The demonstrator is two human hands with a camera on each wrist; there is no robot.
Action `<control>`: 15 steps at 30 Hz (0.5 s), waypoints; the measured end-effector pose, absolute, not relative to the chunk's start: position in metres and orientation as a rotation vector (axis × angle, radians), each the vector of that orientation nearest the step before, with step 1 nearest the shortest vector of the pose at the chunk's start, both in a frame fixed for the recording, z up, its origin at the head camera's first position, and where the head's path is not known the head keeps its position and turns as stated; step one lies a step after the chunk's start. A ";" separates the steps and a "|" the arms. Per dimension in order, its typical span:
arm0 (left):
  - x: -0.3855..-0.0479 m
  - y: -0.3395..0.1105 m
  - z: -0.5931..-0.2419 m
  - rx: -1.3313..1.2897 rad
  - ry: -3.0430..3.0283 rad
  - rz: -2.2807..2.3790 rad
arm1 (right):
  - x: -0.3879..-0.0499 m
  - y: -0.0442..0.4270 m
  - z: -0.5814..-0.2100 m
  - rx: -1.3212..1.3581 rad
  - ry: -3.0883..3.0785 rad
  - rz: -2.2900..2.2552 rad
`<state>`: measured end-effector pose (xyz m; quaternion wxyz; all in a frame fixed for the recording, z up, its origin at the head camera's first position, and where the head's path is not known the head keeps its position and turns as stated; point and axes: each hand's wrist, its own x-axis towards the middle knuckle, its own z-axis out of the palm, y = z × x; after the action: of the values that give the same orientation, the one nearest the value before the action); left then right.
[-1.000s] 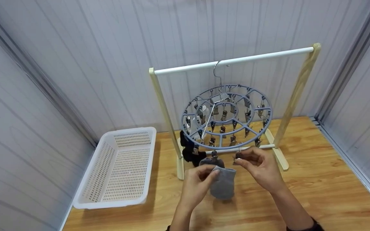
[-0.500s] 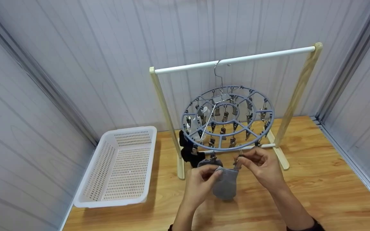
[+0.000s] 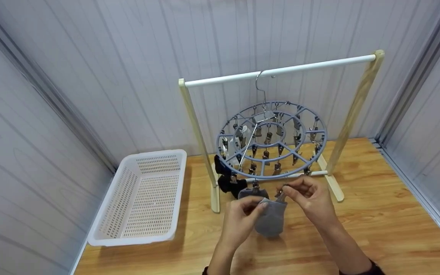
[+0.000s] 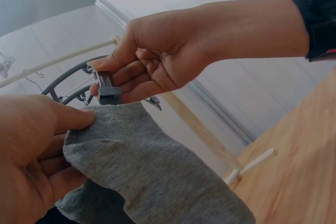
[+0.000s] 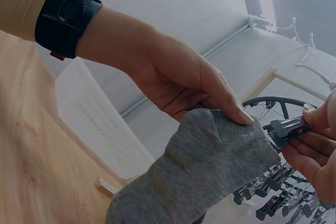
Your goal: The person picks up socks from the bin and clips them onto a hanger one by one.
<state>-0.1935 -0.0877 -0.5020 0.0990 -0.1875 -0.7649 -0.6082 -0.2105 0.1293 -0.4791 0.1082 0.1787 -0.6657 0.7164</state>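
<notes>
My left hand [image 3: 243, 217] pinches a grey sock [image 4: 142, 156] near its cuff between thumb and fingers, and the sock's toe hangs down. In my right hand [image 3: 313, 198] a metal clip [image 5: 289, 129] is pinched by its handles, with its tip at the cuff's upper edge. Whether the clip's tip goes round the cloth cannot be told. The clip hangs from the front rim of a round blue-grey drying hanger [image 3: 262, 176]. Just left of it, another grey sock [image 3: 248, 193] hangs from a clip, partly behind my left hand.
The hanger hooks over the white bar [image 3: 220, 80] of a wooden rack. Black socks [image 3: 230, 185] hang at its left, with something white [image 3: 232, 149] behind. Several other clips dangle from its rings. A white perforated basket [image 3: 138, 202] stands left on the wooden table.
My left hand has shifted slightly right with the grey sock, bringing the cuff up to the clip. My right hand now has the clip tilted down toward the cuff.
</notes>
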 end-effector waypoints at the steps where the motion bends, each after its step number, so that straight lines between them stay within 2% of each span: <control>1: -0.193 -0.087 -0.502 -0.556 -2.258 -1.797 | -0.210 0.129 -0.479 0.528 -1.965 2.111; 15: -0.194 -0.085 -0.504 -0.551 -2.157 -1.851 | -0.208 0.122 -0.482 0.514 -1.987 2.105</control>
<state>-0.1937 -0.0845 -0.5045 0.1228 -0.1890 -0.7395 -0.6343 -0.2081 0.1216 -0.4816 0.1005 0.1739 -0.6725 0.7123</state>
